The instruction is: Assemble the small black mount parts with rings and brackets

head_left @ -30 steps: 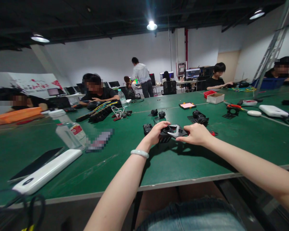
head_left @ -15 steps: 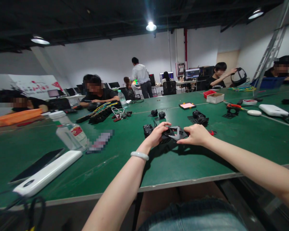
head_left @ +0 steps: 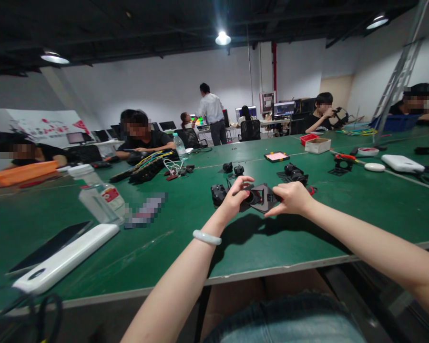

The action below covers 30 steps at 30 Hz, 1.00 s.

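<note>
Between my hands, a little above the green table (head_left: 157, 271), is a black bracket-like part (head_left: 264, 199) with an opening in it and a round black piece at its left. My left hand (head_left: 236, 196), with a pale bangle on the wrist, grips the round end between thumb and fingers. Closed on the right edge of the same part is my right hand (head_left: 291, 198). A black camera-like unit (head_left: 218, 194) sits just left of my left hand. Another black assembly (head_left: 293, 173) lies beyond my right hand. Something red (head_left: 312, 190) shows partly behind that hand.
Two small black units (head_left: 238, 170) and a pink-topped tray (head_left: 276, 156) lie farther back. Leftward are a clear jar (head_left: 102, 197), a phone (head_left: 50, 245) and a white power bank (head_left: 67, 257). A white box (head_left: 317, 145) stands back right. Several people sit around the table.
The black part has turned in my hands, so its opening faces me more. My left fingers have lifted slightly. Across the table, a person has lowered a black headband-like item.
</note>
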Available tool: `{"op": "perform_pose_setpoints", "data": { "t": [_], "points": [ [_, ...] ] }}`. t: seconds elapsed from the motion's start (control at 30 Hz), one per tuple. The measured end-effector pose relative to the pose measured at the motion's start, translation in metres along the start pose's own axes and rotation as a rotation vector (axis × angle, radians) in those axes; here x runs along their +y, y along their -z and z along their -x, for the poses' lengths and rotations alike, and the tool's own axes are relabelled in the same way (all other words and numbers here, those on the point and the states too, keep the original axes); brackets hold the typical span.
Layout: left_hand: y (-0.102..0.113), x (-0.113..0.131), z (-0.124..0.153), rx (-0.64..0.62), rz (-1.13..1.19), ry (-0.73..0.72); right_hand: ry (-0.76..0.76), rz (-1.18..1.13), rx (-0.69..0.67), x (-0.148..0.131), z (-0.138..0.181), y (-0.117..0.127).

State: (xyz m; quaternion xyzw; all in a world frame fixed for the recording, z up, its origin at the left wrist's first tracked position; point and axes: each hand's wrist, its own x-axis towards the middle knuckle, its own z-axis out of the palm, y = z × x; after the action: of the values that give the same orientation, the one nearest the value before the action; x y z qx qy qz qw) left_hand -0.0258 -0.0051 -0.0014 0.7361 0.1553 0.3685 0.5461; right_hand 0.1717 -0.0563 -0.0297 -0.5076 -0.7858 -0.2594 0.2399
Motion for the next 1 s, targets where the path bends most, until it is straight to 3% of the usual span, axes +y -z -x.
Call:
{"op": "perform_pose_setpoints", "data": {
  "t": [0.27, 0.5, 0.77, 1.0],
  "points": [
    [-0.001, -0.010, 0.002, -0.047, 0.002, -0.143, 0.095, 0.053, 0.059, 0.001, 0.000, -0.006],
    [-0.006, -0.006, 0.007, -0.053, -0.210, -0.237, 0.166, 0.072, 0.107, 0.006, 0.002, -0.017],
    [-0.013, -0.002, 0.012, -0.039, -0.523, -0.456, 0.290, 0.083, 0.175, 0.016, 0.003, -0.015],
    [-0.016, -0.006, 0.014, -0.075, -0.625, -0.531, 0.358, 0.128, 0.206, 0.020, 0.004, -0.013]
  ]
}}
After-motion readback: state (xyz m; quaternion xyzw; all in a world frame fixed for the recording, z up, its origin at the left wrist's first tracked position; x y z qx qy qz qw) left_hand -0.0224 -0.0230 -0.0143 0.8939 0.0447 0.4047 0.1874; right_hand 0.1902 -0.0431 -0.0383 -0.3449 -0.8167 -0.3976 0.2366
